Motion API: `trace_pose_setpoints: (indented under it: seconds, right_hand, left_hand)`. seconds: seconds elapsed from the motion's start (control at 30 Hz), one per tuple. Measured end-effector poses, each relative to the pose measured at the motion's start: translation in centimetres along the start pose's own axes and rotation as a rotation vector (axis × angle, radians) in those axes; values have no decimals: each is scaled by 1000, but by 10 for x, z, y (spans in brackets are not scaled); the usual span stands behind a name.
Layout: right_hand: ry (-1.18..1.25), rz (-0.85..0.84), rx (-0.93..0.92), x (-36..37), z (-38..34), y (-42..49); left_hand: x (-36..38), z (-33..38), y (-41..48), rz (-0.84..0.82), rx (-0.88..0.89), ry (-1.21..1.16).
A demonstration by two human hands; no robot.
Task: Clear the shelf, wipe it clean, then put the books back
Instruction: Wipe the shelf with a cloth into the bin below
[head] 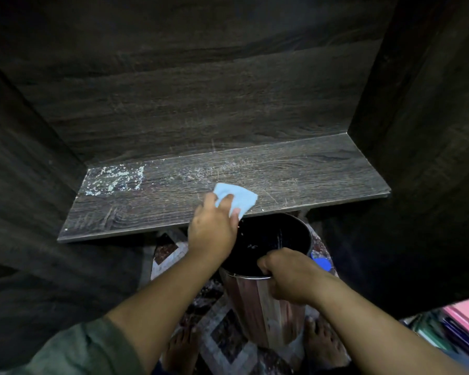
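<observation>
- Head view looks down into a dark wood-grain alcove, with the shelf (309, 171) running across the middle of the frame.
- No books stand on the shelf. White specks (114, 177) lie thick near its left back corner and thin out toward the middle.
- The left hand (211, 234) presses a light blue cloth (241, 197) onto the shelf at its front edge. The fingers are curled over the cloth and grip it.
- The right hand (287, 277) is closed round the near rim of a round bin (266, 307), fingers hooked inside.
- The bin sits just below the shelf's front edge, under the cloth. Its inside is dark, its outer wall has a striped wood pattern, and a few pale bits show within.
- A green sleeve (84, 347) covers the left upper arm.
- Stacked books (455, 328) with pink, green and purple covers lie at the lower right, well apart from the shelf.
- Bare feet (322, 339) stand on a patterned floor (222, 336) on either side of the bin.
</observation>
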State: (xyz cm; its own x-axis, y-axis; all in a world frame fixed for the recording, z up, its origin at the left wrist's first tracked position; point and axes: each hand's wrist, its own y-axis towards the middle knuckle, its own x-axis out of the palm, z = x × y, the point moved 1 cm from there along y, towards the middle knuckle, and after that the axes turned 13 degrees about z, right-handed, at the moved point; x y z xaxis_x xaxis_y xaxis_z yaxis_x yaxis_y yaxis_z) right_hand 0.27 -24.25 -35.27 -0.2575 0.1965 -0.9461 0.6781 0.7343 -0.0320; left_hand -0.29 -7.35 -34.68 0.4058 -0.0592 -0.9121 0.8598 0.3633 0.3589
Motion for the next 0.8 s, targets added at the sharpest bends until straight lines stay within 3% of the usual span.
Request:
trace_pose_setpoints:
  seconds: [0.13,0.2,0.4,0.5,0.6,0.67,0.8]
  right_hand:
    - [3,-9,13,-4,2,-5]
    - [26,-22,35,-5,4,-8]
    - [31,-41,36,-15,2,-11]
    - [34,-42,50,-16,1,-10]
    - [30,-31,59,-15,3,-8]
    - [37,-25,71,-15,4,-8]
    - [53,-23,80,-18,2,-11]
  left_hand:
    - [-2,-2,10,-155,288,-250]
    - [-6,-9,14,-224,317,-379]
    - [-9,-14,56,102,115,-386]
    - [4,-5,66,-82,93,-136]
    - [13,0,53,-174,225,43]
    - [9,0,45,-167,355,-19]
    - [-10,-6,28,-314,516,-258]
